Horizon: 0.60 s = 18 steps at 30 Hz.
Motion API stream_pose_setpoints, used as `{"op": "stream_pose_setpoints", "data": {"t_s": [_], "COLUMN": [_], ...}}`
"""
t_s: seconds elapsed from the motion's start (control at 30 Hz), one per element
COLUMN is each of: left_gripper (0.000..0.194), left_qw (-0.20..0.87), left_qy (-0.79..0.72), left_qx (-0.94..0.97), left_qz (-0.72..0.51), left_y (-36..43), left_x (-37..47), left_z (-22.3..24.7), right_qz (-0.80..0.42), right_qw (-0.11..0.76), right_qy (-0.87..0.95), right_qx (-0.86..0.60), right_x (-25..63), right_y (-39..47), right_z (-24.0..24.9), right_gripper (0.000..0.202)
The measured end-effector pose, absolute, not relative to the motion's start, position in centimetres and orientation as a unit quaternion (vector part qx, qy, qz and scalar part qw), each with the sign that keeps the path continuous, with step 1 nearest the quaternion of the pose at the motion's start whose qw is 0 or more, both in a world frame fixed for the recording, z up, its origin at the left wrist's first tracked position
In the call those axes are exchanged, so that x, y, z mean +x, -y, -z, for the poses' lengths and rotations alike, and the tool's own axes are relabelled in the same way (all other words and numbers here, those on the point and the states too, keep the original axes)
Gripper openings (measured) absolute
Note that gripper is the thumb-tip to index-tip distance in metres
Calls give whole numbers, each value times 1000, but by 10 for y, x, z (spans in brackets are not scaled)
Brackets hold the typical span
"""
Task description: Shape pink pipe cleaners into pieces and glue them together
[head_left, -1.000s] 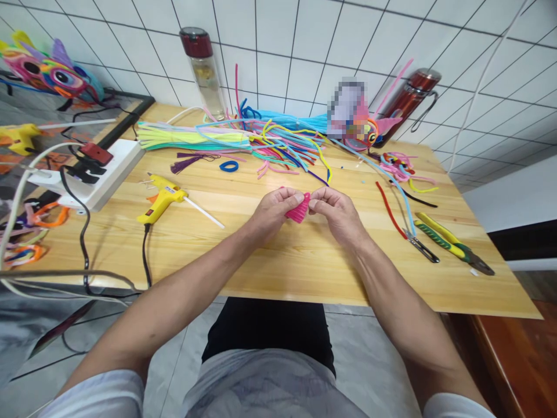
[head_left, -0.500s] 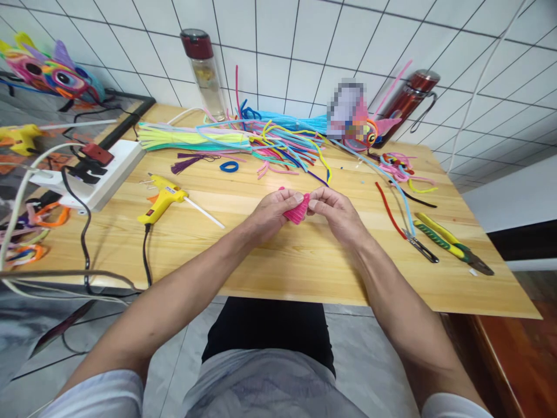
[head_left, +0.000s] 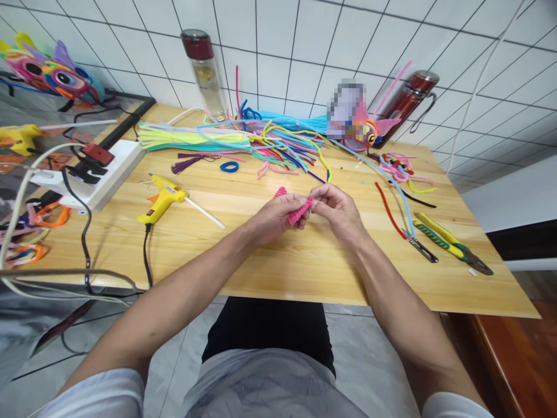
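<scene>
A small pink ribbed piece, apparently made of pipe cleaners (head_left: 298, 213), is held between my two hands over the middle of the wooden table. My left hand (head_left: 278, 217) is closed around it, thumb on top, and part of the pink shows beyond the index finger. With thumb and fingertips, my right hand (head_left: 337, 209) pinches the piece's upper right corner. The fingers cover much of its shape. Behind the hands lies a heap of colourful pipe cleaners (head_left: 287, 142).
On the left are a yellow glue gun (head_left: 163, 198) and a white power strip (head_left: 108, 174) with cables. Small scissors (head_left: 421, 247) and green-yellow pliers (head_left: 452, 244) lie right. A glass bottle (head_left: 206, 81) and a red flask (head_left: 404, 107) stand by the tiled wall.
The pink piece has turned in my hands, now looking narrower and slanted, with more of it showing past my left index finger. My right hand has shifted slightly right.
</scene>
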<state>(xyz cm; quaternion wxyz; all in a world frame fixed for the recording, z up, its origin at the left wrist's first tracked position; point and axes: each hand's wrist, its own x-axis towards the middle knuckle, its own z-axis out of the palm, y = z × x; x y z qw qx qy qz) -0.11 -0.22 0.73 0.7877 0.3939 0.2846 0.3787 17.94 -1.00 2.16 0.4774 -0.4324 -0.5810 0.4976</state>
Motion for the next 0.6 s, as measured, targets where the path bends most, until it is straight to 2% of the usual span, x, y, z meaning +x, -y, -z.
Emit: {"op": "stream_pose_setpoints", "data": {"t_s": [0.23,0.6], "left_gripper": [28,44], "left_qw": [691,730], "left_qy": [-345,-307], "left_qx": [424,426], "left_qz": [-472,-438], "left_y": [1,0], "left_x": [-1,-2], "left_z": [-4,-3], "right_qz": [-455,-362], "right_qw": [462,482], "right_qy": [595,619], "right_qx": [-476,-503], "right_x": [181,175], "right_y": [8,13], "right_z": [-17,-14], "right_gripper": [19,12]}}
